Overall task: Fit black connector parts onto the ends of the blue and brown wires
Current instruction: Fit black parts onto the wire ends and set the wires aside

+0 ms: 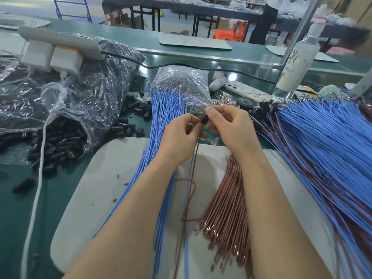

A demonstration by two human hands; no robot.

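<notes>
My left hand (181,135) and my right hand (229,125) meet above the white pad (112,170), both pinching a small black connector (203,120). A blue wire (188,190) and a brown wire (192,172) hang down from it between my forearms. A bundle of loose blue wires (161,121) lies to the left of my hands. Brown wires (225,210) lie fanned under my right forearm. Loose black connector parts (60,141) spill from a clear bag at the left.
A large pile of finished blue and brown wire pairs (322,150) fills the right side. A bag of metal terminals (181,81), a phone (247,91), a tape roll (244,102), a bottle (298,63) and a power strip (60,43) stand behind. A white cable (38,178) runs down the left.
</notes>
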